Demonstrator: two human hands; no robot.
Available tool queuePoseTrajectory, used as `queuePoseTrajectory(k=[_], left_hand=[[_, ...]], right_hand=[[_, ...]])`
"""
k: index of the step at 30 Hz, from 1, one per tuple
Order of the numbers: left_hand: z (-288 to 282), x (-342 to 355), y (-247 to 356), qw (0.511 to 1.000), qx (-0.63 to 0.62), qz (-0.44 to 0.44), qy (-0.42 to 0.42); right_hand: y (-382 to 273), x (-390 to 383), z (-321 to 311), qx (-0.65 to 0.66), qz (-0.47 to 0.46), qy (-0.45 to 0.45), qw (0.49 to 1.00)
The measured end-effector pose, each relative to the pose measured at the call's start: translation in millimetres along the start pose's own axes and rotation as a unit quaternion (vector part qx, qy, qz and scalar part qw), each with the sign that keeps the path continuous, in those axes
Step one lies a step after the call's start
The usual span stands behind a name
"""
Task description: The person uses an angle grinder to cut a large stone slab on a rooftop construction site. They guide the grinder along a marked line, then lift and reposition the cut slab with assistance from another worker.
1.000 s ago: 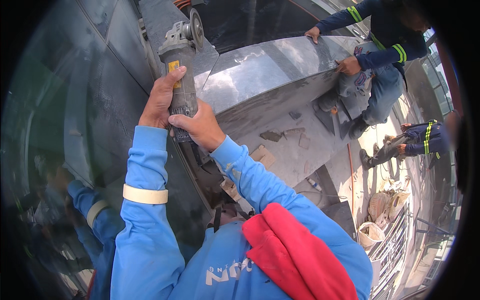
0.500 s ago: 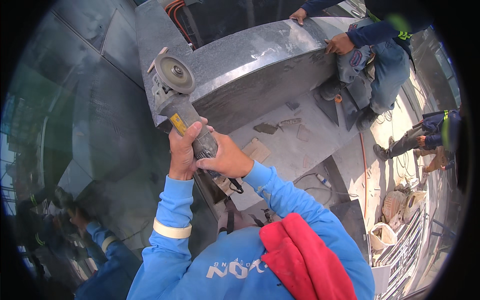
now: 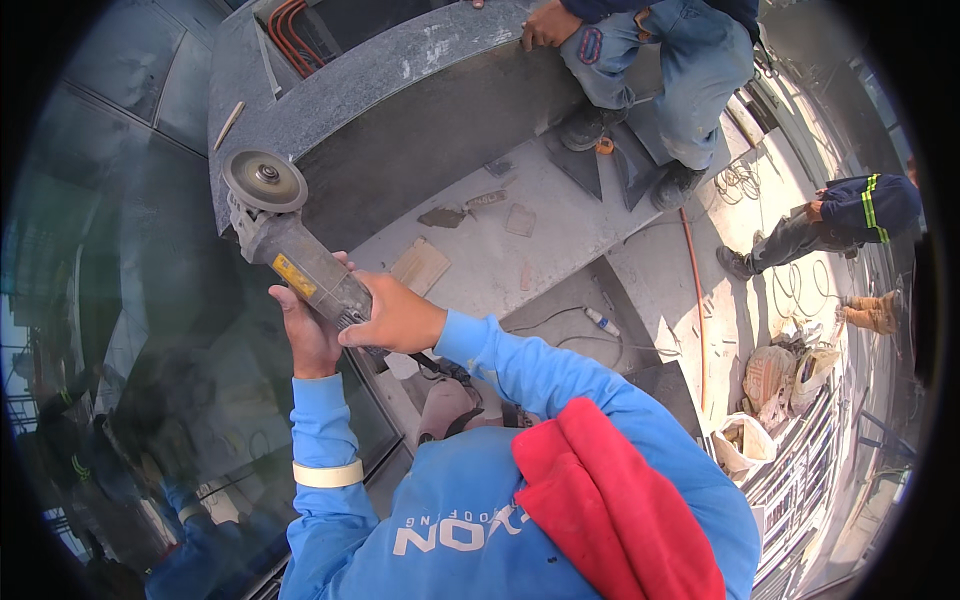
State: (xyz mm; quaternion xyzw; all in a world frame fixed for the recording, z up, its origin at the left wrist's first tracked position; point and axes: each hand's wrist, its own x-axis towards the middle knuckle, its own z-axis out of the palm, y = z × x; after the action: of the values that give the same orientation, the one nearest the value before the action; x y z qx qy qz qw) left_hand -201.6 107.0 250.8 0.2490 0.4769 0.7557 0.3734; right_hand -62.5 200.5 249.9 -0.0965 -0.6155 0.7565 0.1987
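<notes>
I hold a grey angle grinder (image 3: 310, 262), its round disc (image 3: 265, 180) pointing up and away at the left. My right hand (image 3: 395, 315) is closed around the rear of its body. My left hand (image 3: 312, 335) cradles the body from below; its thumb stands off the tool, and fingertips show on the far side. Just beyond the disc lies the grey curved panel (image 3: 370, 72), with a thin wooden stick (image 3: 229, 125) on its left end. Whether the disc touches the panel's edge I cannot tell.
A co-worker in jeans (image 3: 690, 75) sits at the panel's right end, one hand (image 3: 550, 24) on it. Another person (image 3: 800, 228) is farther right. Glossy dark panels (image 3: 160, 250) rise at left. Scraps (image 3: 442, 217), a cable plug (image 3: 602, 321), an orange hose (image 3: 697, 310) and sacks (image 3: 745, 445) lie about.
The grinder and both hands have shifted left and slightly down in view, while the scene has moved left too. My left thumb has come off the grinder body. The stick shows more fully.
</notes>
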Motion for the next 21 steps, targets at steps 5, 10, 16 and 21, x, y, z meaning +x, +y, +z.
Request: queuePoseTrajectory(k=[5, 10, 16, 21], left_hand=[[-84.4, 71.1, 46.8, 0.881, 0.435, 0.108, 0.152], [-155.8, 179.9, 65.2, 0.575, 0.747, 0.236, 0.235], [-156.6, 228.1, 40.7, 0.627, 0.708, 0.035, 0.325], [-134.3, 254.7, 55.5, 0.596, 0.732, -0.082, 0.319]], right_hand=[[-31.4, 35.7, -14.7, -0.049, -0.053, 0.038, 0.997], [-65.8, 71.3, -22.6, 0.024, 0.015, 0.072, 0.997], [-136.3, 110.0, -25.9, 0.010, 0.024, 0.117, 0.993], [-209.0, 96.2, -62.4, -0.078, 0.016, 0.142, 0.987]])
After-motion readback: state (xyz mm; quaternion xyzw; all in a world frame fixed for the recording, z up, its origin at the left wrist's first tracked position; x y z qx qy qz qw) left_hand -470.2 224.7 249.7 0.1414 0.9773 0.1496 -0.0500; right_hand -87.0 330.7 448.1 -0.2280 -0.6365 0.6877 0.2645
